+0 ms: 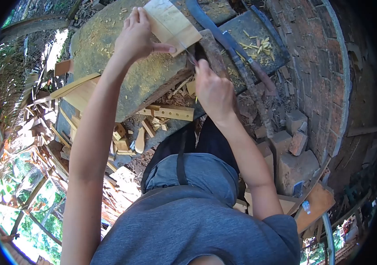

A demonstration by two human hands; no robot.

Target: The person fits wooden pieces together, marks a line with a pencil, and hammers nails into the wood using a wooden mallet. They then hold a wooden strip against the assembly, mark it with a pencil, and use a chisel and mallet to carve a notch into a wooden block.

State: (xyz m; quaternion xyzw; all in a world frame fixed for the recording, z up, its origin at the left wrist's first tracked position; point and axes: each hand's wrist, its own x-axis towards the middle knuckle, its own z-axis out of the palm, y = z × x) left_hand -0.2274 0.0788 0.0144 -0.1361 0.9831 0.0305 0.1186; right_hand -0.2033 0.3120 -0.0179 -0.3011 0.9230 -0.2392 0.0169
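Note:
A pale wooden board (173, 22) with a line across it lies at the far end of a broad, worn work slab (95, 44). My left hand (136, 37) holds the board by its left side, thumb stretched along the near edge. My right hand (215, 90) is closed round a thin-bladed hand tool (190, 55). The blade's tip touches or nearly touches the board's near edge; the fist hides most of the handle. Just right of the board, a rough wooden bar (215, 53) rests on the slab.
A drilled wooden strip (166, 112) and several offcuts lie below the slab. Curled shavings (261, 47) cover a dark surface on the right, beside a long blue-grey bar (210, 24). A curved brick wall (314, 66) and loose blocks (292, 163) stand at the right.

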